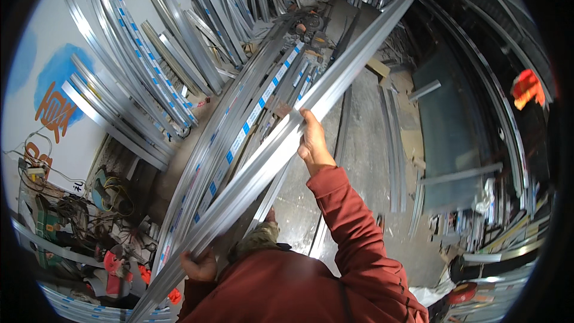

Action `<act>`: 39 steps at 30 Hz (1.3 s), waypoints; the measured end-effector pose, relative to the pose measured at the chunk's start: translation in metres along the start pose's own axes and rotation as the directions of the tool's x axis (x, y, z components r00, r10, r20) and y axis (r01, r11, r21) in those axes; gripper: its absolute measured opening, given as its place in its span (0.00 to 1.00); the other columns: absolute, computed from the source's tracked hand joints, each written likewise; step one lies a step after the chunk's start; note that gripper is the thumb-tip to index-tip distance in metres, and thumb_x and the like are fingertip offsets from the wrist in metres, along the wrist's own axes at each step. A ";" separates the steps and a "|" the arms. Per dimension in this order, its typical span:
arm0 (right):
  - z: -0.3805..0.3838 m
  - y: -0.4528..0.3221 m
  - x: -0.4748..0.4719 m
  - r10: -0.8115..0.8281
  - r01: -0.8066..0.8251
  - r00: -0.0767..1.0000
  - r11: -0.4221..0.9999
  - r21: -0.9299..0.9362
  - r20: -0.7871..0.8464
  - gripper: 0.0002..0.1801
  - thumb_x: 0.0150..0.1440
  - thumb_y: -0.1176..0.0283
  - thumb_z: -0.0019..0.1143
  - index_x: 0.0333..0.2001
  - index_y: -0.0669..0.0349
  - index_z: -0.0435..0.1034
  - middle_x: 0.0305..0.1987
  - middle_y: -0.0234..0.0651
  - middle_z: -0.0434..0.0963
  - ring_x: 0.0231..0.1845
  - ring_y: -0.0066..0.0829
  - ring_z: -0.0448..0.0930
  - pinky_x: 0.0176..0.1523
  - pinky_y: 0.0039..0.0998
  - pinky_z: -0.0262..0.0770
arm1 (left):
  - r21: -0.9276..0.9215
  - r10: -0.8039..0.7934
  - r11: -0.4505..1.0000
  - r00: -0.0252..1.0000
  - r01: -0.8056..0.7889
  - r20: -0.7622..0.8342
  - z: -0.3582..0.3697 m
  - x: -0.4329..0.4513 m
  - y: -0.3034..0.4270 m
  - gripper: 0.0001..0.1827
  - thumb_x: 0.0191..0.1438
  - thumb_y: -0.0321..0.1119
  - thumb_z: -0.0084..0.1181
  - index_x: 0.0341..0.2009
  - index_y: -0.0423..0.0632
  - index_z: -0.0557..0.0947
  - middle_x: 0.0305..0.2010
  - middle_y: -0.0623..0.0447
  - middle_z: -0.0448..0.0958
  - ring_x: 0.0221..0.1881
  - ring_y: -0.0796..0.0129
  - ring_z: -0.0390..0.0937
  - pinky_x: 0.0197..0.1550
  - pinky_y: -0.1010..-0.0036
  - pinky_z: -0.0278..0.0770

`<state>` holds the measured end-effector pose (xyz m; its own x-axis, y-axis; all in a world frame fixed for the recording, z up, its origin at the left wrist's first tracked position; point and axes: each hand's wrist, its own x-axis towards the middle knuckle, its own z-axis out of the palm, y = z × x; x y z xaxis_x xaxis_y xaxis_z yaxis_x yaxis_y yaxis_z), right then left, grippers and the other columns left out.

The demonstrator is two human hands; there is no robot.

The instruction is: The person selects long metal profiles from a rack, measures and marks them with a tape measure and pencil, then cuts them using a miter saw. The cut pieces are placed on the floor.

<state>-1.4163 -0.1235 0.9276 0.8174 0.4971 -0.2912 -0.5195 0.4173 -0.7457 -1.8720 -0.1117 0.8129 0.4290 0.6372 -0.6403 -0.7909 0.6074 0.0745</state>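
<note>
A long, silvery metal profile (269,154) runs diagonally across the view, from the lower left up to the top right. My right hand (312,139) grips it near its middle, thumb over the upper face. Lower down, close to my body, my left hand (200,265) is closed around the edge of the same profile. Beneath it lies a stack of long metal profiles (215,143), one strip of which bears blue and white protective film (251,125). The fingers under the profile are partly hidden.
Many metal profiles (134,67) lean on the painted wall at left. Cables and a green-bodied machine (47,224) sit at lower left, near a red power tool (114,264). Sheets of glass (448,130) stand at right. Thin strips (390,152) lie on the floor.
</note>
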 end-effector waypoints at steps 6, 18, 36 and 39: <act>-0.018 -0.008 0.148 0.012 -0.031 0.994 0.984 -0.176 -0.111 0.20 0.54 0.61 0.56 0.43 0.66 0.70 0.36 0.34 0.73 0.31 0.28 0.71 0.35 0.32 0.71 | -0.155 -0.129 0.981 0.987 0.113 -0.097 0.055 0.090 -0.084 0.24 0.49 0.38 0.48 0.50 0.41 0.71 0.48 0.43 0.74 0.45 0.53 0.74 0.45 0.63 0.77; -0.066 -0.080 0.370 0.242 -0.152 0.955 0.897 -0.416 0.172 0.30 0.58 0.58 0.50 0.59 0.63 0.57 0.59 0.44 0.65 0.57 0.41 0.70 0.60 0.47 0.68 | -0.223 0.180 0.931 0.896 -0.288 -0.407 0.174 0.206 -0.253 0.23 0.54 0.35 0.49 0.54 0.39 0.68 0.54 0.43 0.69 0.56 0.54 0.70 0.61 0.58 0.68; -0.165 -0.093 0.594 0.250 0.556 0.755 0.246 -0.794 0.606 0.39 0.48 0.71 0.64 0.61 0.60 0.53 0.58 0.44 0.61 0.55 0.39 0.67 0.57 0.42 0.69 | -0.416 0.109 0.838 0.854 -0.354 -0.509 0.154 0.387 -0.453 0.23 0.51 0.42 0.55 0.49 0.46 0.70 0.50 0.43 0.70 0.50 0.51 0.70 0.53 0.55 0.72; -0.187 -0.062 0.648 0.482 -0.312 0.871 0.696 -0.647 0.099 0.34 0.48 0.63 0.63 0.57 0.54 0.57 0.54 0.36 0.62 0.54 0.35 0.65 0.57 0.41 0.68 | -0.482 0.171 0.815 0.929 -0.320 -0.328 0.090 0.418 -0.478 0.21 0.51 0.41 0.51 0.48 0.45 0.73 0.52 0.45 0.72 0.53 0.53 0.70 0.58 0.56 0.69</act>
<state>-0.8080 0.0306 0.6737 0.4372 0.7088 -0.5536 -0.4550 -0.3566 -0.8160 -1.2759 -0.0932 0.5786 0.1204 0.5406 -0.8326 -0.9927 0.0623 -0.1031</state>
